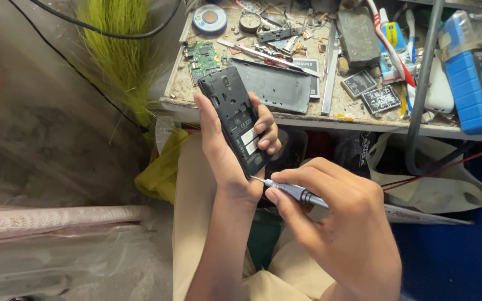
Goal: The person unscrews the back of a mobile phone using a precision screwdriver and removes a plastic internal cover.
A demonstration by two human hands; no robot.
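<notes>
Cluttered repair bench (330, 114) fills the top of the head view: green circuit board (203, 58), grey back cover (274, 86) lying flat, loose batteries (372, 92), blue multimeter (475, 83) at the right edge, solder reel (210, 18) at the back. Plastic sheeting and a tuft of green bristles sit off to the left.

Below the bench edge, over the lap, left hand (224, 145) has a closed grip around an opened black phone (235, 120), back side up, inner frame showing; thumb along the left edge, fingers wrapped over the right edge. Phone's long axis runs from upper left, near the bench edge, down to lower right.

Right hand (341, 223) pinches a thin precision screwdriver (294, 191), grip shut on the handle. Screwdriver lies nearly level, tip pointing left, touching or just at the phone's bottom corner beside the left palm. Phone sits up and left of the right hand; the driver's shaft crosses the phone's long axis at the lower end.
</notes>
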